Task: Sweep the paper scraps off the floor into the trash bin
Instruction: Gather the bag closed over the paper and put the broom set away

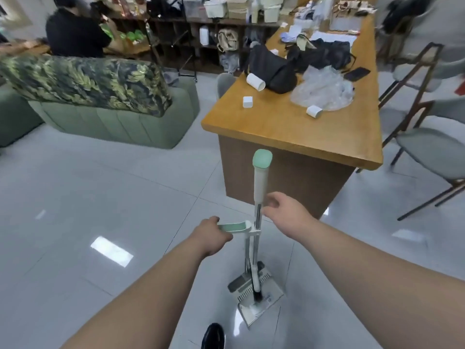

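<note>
Forearms (151, 295) outstretched, left hand (212, 236) around dustpan handle (232, 227)

Ahead of you stands a long wooden counter (289, 129). Its near half carries a black bag (271, 69), crumpled clear plastic (324, 89), a small white box (247, 102) and two white rolls (256, 82) on their sides. A phone (356, 73) lies beyond the plastic. To your left sits a green sofa (113, 124) under a leaf-patterned cover (83, 81). A grey chair (432, 152) stands to your right.
</note>
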Motion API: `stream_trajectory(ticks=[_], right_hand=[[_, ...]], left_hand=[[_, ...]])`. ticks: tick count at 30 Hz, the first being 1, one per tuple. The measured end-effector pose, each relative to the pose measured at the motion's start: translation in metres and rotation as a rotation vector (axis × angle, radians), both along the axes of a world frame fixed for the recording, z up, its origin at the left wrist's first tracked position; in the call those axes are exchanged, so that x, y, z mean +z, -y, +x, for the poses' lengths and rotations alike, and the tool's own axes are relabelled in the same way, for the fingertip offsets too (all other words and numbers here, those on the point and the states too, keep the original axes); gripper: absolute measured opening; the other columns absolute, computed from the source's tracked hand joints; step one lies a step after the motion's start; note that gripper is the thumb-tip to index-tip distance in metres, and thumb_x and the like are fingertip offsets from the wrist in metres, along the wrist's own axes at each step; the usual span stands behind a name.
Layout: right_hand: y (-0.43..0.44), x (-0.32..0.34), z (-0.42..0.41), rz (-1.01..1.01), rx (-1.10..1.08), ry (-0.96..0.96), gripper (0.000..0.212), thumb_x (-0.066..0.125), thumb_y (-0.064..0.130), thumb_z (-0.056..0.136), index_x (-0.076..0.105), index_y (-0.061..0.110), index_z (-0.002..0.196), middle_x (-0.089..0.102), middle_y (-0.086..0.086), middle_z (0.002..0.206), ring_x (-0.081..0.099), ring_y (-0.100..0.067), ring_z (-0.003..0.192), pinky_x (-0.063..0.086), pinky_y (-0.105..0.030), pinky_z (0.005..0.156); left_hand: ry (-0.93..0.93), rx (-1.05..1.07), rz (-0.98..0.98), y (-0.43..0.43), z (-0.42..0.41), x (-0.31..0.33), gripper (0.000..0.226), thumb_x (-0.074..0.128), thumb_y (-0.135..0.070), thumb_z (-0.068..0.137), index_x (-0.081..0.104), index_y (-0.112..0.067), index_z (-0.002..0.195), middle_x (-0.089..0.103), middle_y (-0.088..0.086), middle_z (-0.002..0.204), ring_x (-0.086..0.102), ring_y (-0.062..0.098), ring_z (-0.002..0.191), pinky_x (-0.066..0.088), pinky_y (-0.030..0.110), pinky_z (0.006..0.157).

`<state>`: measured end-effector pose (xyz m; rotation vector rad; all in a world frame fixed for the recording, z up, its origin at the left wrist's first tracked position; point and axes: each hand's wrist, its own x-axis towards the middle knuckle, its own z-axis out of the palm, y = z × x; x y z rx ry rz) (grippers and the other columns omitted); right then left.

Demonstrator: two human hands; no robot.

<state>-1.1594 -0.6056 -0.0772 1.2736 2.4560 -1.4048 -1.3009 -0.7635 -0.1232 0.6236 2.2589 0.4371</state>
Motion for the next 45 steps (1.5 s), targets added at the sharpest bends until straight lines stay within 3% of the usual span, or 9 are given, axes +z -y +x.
stream_trajectory(ticks=[5, 8, 15, 19, 24, 29, 32, 35, 45], right_hand=[[0.004, 0.001, -0.016, 0.025, -0.144, -0.025, 0.039, 0.066, 0.042, 0.09, 0.06, 0.036, 0.128, 0.067, 0.018, 0.116, 0.063, -0.009, 0.107, 0.051, -0.036, 0.098], [0.007, -0.001, -0.024, 0.04, -0.188, -0.028, 0.025, 0.069, 0.04, 0.089, 0.064, 0.039, 0.114, 0.066, 0.022, 0.101, 0.062, -0.001, 0.095, 0.051, -0.032, 0.089], [0.01, -0.002, -0.027, 0.063, -0.317, 0.017, 0.02, 0.069, 0.04, 0.086, 0.068, 0.032, 0.105, 0.067, 0.016, 0.096, 0.063, -0.007, 0.091, 0.054, -0.033, 0.085], [-0.001, 0.016, -0.001, 0.071, -0.49, -0.038, 0.011, 0.064, 0.027, 0.086, 0.067, 0.03, 0.097, 0.069, 0.005, 0.091, 0.066, -0.019, 0.087, 0.057, -0.037, 0.079], [-0.023, 0.044, 0.064, 0.125, -0.788, -0.17, 0.014, 0.063, 0.034, 0.082, 0.065, 0.027, 0.094, 0.071, -0.004, 0.094, 0.069, -0.028, 0.092, 0.059, -0.053, 0.084], [-0.042, 0.064, 0.15, 0.146, -1.008, -0.263, 0.032, 0.06, 0.038, 0.078, 0.066, 0.016, 0.1, 0.072, -0.014, 0.101, 0.068, -0.027, 0.084, 0.061, -0.052, 0.079], [-0.057, 0.069, 0.211, 0.161, -1.059, -0.272, 0.027, 0.061, 0.032, 0.086, 0.063, 0.013, 0.105, 0.07, -0.017, 0.103, 0.067, -0.028, 0.081, 0.061, -0.046, 0.075], [-0.075, 0.073, 0.276, 0.198, -1.105, -0.261, 0.025, 0.061, 0.031, 0.088, 0.06, 0.017, 0.109, 0.07, -0.011, 0.099, 0.07, -0.032, 0.088, 0.062, -0.049, 0.076], [-0.131, 0.114, 0.487, 0.284, -1.086, -0.28, 0.021, 0.061, 0.027, 0.087, 0.058, 0.024, 0.107, 0.066, -0.002, 0.096, 0.069, -0.026, 0.087, 0.061, -0.05, 0.081]], left_hand=[[0.029, -0.207, -0.104, -0.034, -0.043, -0.033, 0.08, 0.063, -0.041, 0.09, 0.031, -0.013, 0.158, 0.043, 0.013, 0.154, 0.05, 0.034, 0.132, 0.046, 0.043, 0.108], [0.039, -0.357, -0.195, -0.049, -0.059, -0.048, 0.069, 0.06, -0.038, 0.092, 0.04, -0.011, 0.152, 0.053, 0.013, 0.144, 0.056, 0.03, 0.122, 0.049, 0.037, 0.1], [0.103, -0.568, -0.248, -0.064, -0.059, -0.068, 0.034, 0.059, -0.033, 0.089, 0.065, -0.008, 0.11, 0.068, 0.009, 0.093, 0.071, 0.028, 0.088, 0.05, 0.031, 0.069], [0.174, -0.624, -0.171, -0.081, -0.029, -0.056, 0.024, 0.056, -0.03, 0.089, 0.06, -0.008, 0.1, 0.073, 0.014, 0.096, 0.077, 0.029, 0.081, 0.063, 0.038, 0.071], [0.196, -0.72, -0.089, -0.113, 0.042, -0.028, 0.016, 0.052, -0.022, 0.09, 0.058, -0.007, 0.091, 0.062, 0.006, 0.064, 0.059, 0.02, 0.045, 0.054, 0.028, 0.052], [0.137, -0.83, -0.079, -0.151, 0.122, 0.003, 0.018, 0.052, -0.025, 0.091, 0.056, -0.01, 0.082, 0.062, 0.004, 0.059, 0.058, 0.019, 0.042, 0.05, 0.024, 0.054], [0.139, -0.857, -0.07, -0.175, 0.178, 0.013, 0.016, 0.051, -0.024, 0.089, 0.056, -0.01, 0.082, 0.064, 0.005, 0.06, 0.059, 0.02, 0.044, 0.054, 0.028, 0.06], [0.159, -0.861, -0.046, -0.198, 0.245, 0.017, 0.016, 0.052, -0.021, 0.091, 0.056, -0.007, 0.083, 0.063, 0.008, 0.061, 0.059, 0.021, 0.044, 0.054, 0.027, 0.052], [0.441, -0.781, -0.03, -0.272, 0.477, 0.035, 0.01, 0.052, -0.012, 0.094, 0.053, -0.002, 0.091, 0.064, 0.012, 0.079, 0.056, 0.023, 0.043, 0.047, 0.026, 0.047]])
